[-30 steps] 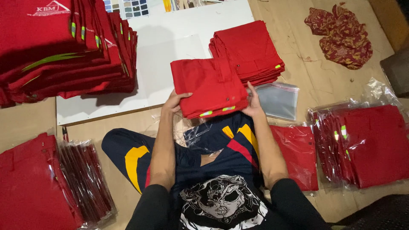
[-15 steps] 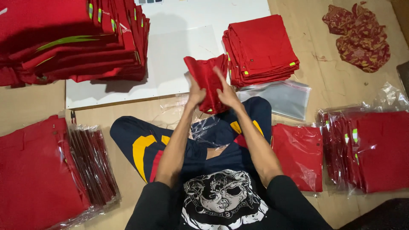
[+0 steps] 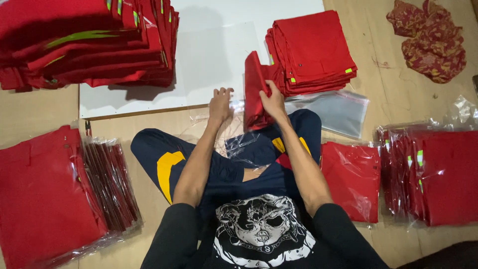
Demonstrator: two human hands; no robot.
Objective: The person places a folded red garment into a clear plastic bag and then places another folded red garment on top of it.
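My right hand (image 3: 273, 97) grips a folded red garment (image 3: 255, 89), held upright on its edge above my lap. My left hand (image 3: 220, 103) rests with spread fingers on a clear plastic bag (image 3: 234, 130) that lies crumpled over my crossed legs. Just right of the held garment sits a stack of folded red garments (image 3: 311, 50) with small yellow-green tabs.
A tall pile of red garments (image 3: 84, 42) lies at the upper left on a white board (image 3: 209, 60). Bagged red garments lie at left (image 3: 55, 194), at right (image 3: 433, 169) and beside my knee (image 3: 354, 177). Empty clear bags (image 3: 338, 110) lie ahead; a patterned cloth (image 3: 430, 40) sits far right.
The red garment was held flat in both hands, then folded narrower and turned upright. My left hand has let go of it and dropped onto the plastic bag.
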